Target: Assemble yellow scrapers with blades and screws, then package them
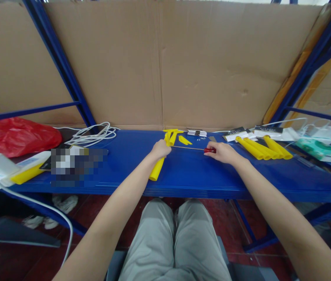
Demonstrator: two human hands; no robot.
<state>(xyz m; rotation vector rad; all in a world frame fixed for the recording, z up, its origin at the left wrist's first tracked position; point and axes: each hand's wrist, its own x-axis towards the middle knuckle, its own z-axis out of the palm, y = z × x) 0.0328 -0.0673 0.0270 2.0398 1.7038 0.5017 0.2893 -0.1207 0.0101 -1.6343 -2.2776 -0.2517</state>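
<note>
My left hand (161,149) is closed around a yellow tube-shaped piece (157,170), which slants toward the table's front edge. The fingers of my right hand (222,151) are wrapped round the red handle of a long, thin-shafted tool that looks like a screwdriver (210,150). Its metal shaft runs left across the gap between my hands and reaches the yellow piece at my left fingers. Whether the tip touches or enters the piece is hidden. Just beyond my left hand lie small flat yellow scraps (185,140).
Several yellow tubes (254,150) lie at the right of the blue table (200,171), near black-and-white packets (235,134). A small white-and-black stack (197,133) sits at the back. Coiled white cable (97,134) and a red plastic bag (18,134) are left. Cardboard (162,66) walls the back.
</note>
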